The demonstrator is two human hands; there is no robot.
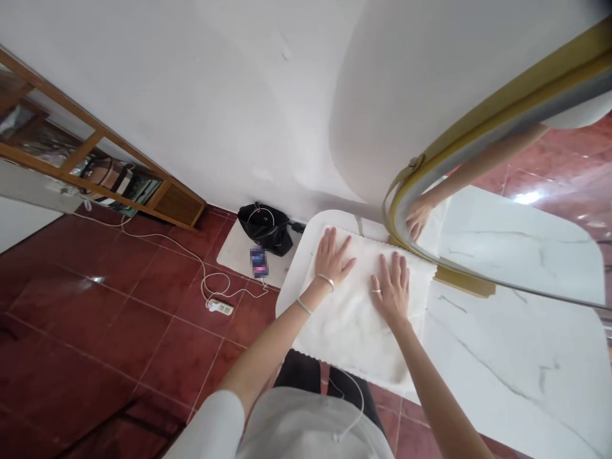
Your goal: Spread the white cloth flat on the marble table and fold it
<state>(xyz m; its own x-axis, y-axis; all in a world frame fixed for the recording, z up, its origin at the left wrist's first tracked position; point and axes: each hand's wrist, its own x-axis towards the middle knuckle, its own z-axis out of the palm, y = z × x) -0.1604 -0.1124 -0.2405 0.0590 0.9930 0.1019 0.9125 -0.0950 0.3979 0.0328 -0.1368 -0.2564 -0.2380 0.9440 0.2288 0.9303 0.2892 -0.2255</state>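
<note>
A white cloth [354,319] with a scalloped edge lies spread over the left end of the white marbled table [492,363]. My left hand [332,260] rests flat on its upper left part, fingers spread, with bangles at the wrist. To the right, my right hand [393,290] also lies flat on the cloth with its fingers stretched out and a ring on one finger. Neither hand holds anything. Slight wrinkles show in the cloth, and its near edge reaches the table's front edge.
A gold-framed mirror [459,95] stands on the table against the white wall, reflecting an arm. On the floor to the left are a black bag [268,229], a phone [259,262] on a pale mat, and a power strip [220,308] with cables. A wooden shelf [176,203] stands farther left.
</note>
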